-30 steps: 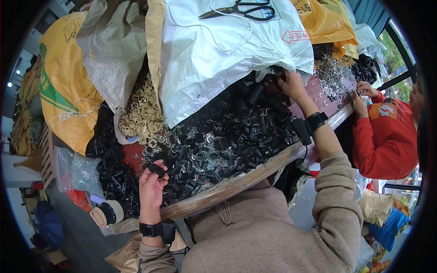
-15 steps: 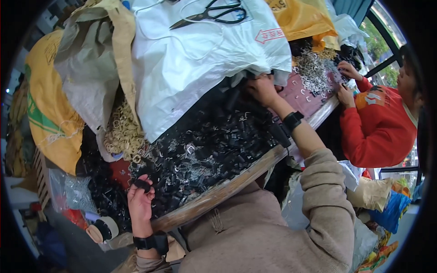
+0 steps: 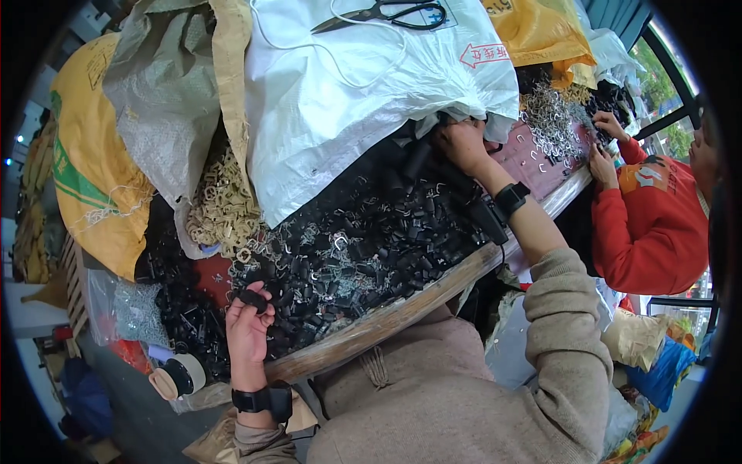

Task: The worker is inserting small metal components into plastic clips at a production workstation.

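My left hand [image 3: 249,332] is closed on a small black plastic piece [image 3: 252,300], held above the left part of a spread of black pieces. My right hand [image 3: 465,147] reaches to the open mouth of a large white woven sack [image 3: 332,116]. Its fingers are curled at dark things by the sack's edge; their tips are hidden, and what they grip cannot be made out. Many small black plastic pieces [image 3: 363,255] mixed with tiny silver metal bits cover the wooden-edged table between my hands.
Black-handled scissors [image 3: 410,15] and a white cord lie on the sack. Beige clips [image 3: 224,201] spill from a grey sack [image 3: 158,100]. A wooden table edge [image 3: 386,313] runs before me. At right, a person in red [image 3: 645,228] handles silver metal loops [image 3: 553,127].
The whole view has shifted, so the table and sacks sit farther right. My left hand still holds the black piece, its fingers slightly re-posed. My right hand stays at the sack's mouth.
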